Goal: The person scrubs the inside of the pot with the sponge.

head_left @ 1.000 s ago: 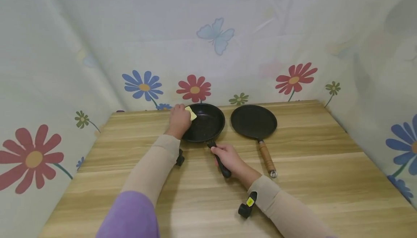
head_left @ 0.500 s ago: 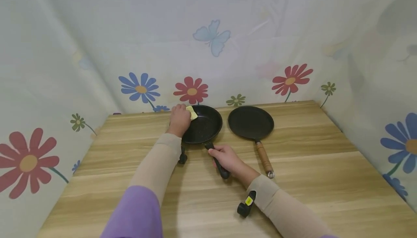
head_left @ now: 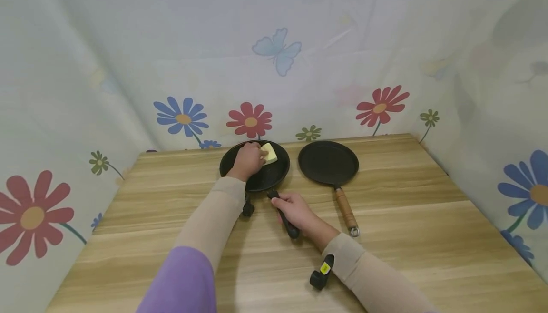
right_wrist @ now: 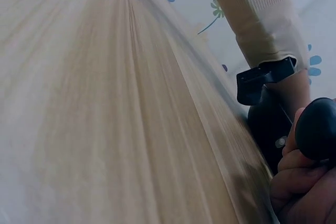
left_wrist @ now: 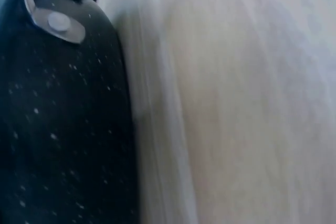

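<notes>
A deep black frying pan [head_left: 267,180] stands on the table at the back, left of centre, its dark side speckled with pale flecks in the left wrist view. My left hand [head_left: 247,161] reaches over the pan's rim and holds a pale yellow sponge [head_left: 269,154] against the inside. My right hand [head_left: 296,212] grips the pan's black handle [head_left: 288,225], which points toward me. In the right wrist view the curled fingers [right_wrist: 296,182] wrap the handle's rounded end [right_wrist: 317,128]. The left fingertips are partly hidden behind the hand.
To the right lies a flat black crepe pan [head_left: 328,162] with a wooden handle [head_left: 346,208] ending in a metal ring. The wood-grain table [head_left: 406,237] meets flower-printed cloth walls [head_left: 317,89] at its back and sides.
My left hand has moved the sponge from the pan's left side rightward toward its middle. The right hand stays on the handle; the whole view has shifted slightly.
</notes>
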{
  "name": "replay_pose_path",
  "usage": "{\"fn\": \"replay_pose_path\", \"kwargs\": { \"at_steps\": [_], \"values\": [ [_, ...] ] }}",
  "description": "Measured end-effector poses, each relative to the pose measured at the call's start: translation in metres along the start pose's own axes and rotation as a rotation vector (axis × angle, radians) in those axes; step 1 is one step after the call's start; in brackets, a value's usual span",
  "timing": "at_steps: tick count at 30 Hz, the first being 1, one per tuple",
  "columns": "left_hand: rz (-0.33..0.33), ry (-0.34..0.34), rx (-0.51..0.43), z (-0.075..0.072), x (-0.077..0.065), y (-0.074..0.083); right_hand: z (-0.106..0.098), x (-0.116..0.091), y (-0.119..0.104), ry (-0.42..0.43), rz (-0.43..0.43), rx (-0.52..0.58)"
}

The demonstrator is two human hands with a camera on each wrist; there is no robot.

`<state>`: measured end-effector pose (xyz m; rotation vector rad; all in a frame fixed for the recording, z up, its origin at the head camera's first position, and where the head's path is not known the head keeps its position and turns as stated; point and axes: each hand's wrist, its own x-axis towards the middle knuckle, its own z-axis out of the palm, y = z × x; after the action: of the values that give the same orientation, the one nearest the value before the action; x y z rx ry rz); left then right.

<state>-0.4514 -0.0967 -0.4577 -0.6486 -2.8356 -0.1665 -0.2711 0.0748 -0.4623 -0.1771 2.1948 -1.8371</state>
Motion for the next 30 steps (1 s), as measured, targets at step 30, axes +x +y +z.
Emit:
{"fn": "replay_pose_path", "kwargs": {
  "at_steps": [30],
  "values": [
    [0.153, -0.418, -0.309, -0.035, -0.029, 0.016, 0.007, 0.006, 0.005, 0.065, 0.011, -0.009]
  ]
}}
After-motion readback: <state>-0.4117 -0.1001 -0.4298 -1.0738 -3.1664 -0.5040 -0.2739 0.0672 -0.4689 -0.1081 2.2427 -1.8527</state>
